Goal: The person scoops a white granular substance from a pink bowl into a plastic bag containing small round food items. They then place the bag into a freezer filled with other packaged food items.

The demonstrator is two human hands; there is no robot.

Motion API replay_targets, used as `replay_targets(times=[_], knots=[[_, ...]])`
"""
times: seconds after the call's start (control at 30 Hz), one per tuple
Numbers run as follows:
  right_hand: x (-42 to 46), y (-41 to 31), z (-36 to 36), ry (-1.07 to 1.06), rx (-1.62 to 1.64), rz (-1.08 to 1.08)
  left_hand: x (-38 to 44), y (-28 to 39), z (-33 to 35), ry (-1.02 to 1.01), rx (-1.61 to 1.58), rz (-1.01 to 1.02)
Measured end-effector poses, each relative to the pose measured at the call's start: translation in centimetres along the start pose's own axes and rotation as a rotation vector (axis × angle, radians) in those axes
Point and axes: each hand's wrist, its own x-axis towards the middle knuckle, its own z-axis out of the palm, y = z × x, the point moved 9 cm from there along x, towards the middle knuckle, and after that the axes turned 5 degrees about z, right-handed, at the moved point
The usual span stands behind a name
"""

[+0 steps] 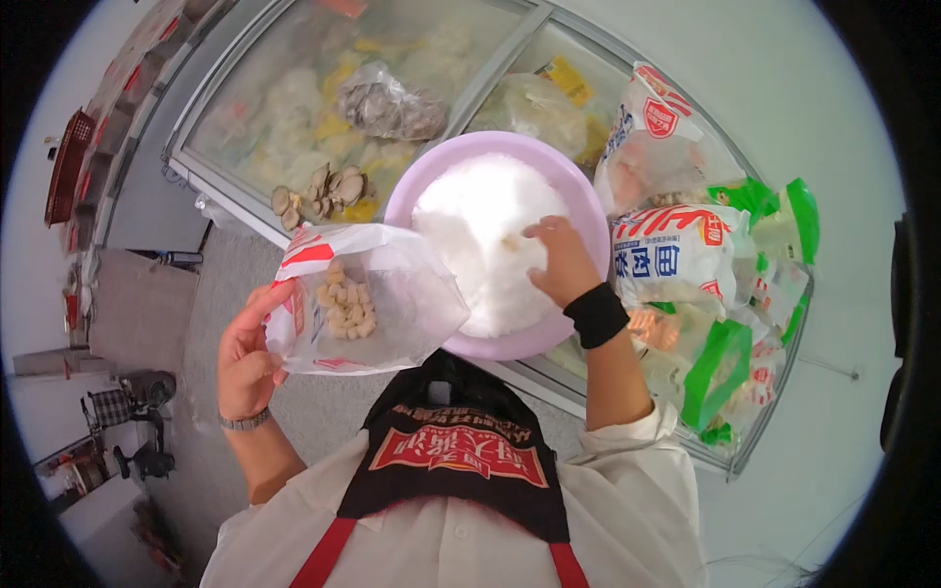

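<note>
My left hand (246, 353) grips the edge of a printed plastic bag (419, 287), white and red with a see-through panel. Small beige food chunks (345, 303) lie together inside it. The bag's right end reaches over the rim of a pink plastic basin (403, 180). A bright white mass (470, 198) fills much of the basin; glare hides what it is. Above that mass is my right hand (562, 257), with a black wristband, its fingers apart and no object between them. A small beige spot (510, 242) shows just left of its fingertips.
The basin stands on a glass-topped chest freezer (253, 136). Oyster mushrooms (338, 187) and a clear bag of grey food (391, 103) lie at its left. Several printed food bags (673, 246) crowd the right end. A parked scooter (143, 419) stands on the floor at left.
</note>
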Motion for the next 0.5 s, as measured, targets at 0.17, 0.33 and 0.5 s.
replay_targets(times=[0.17,0.33,0.5], knots=[[0.8,4.1,3.8,-0.236,0.198,0.173,0.2,-0.1,0.6,-0.023,-0.002,0.003],[1.3,0.2,1.9,0.084,-0.021,0.117,0.0,0.2,0.6,0.002,0.004,-0.001],[3.3,0.6,7.7,-0.102,-0.347,0.226,0.1,0.0,1.3,0.001,0.01,-0.019]])
